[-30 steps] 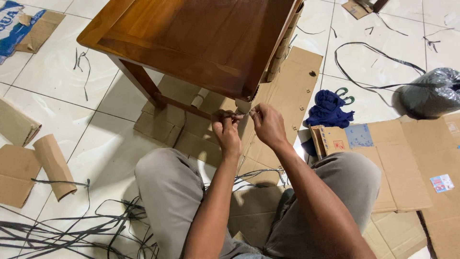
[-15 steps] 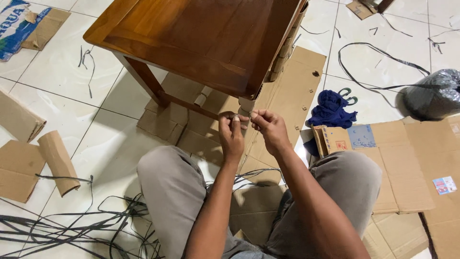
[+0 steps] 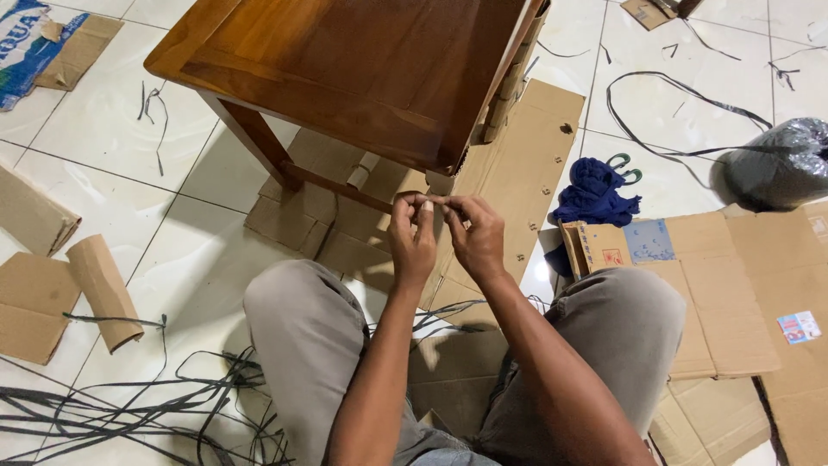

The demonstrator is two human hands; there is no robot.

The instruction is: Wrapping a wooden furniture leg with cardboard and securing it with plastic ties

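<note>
Left hand and right hand are held together, fingertips meeting just below the near corner of the table. A small pale piece is pinched between the fingertips of both hands; what it is cannot be told, and it lies against the wrapped table leg at that corner. The table is seen from above, dark brown wood, standing on flattened cardboard. A second leg is bare wood, joined by a low rail. The person's knees, in grey trousers, are seen to either side of the forearms. A cardboard roll is placed on the white tiled floor at left, with black straps tangled near it. A blue cloth is found right of the table, just beside a printed carton. A grey plastic bag is set at far right, with a black strap looping towards it.
</note>
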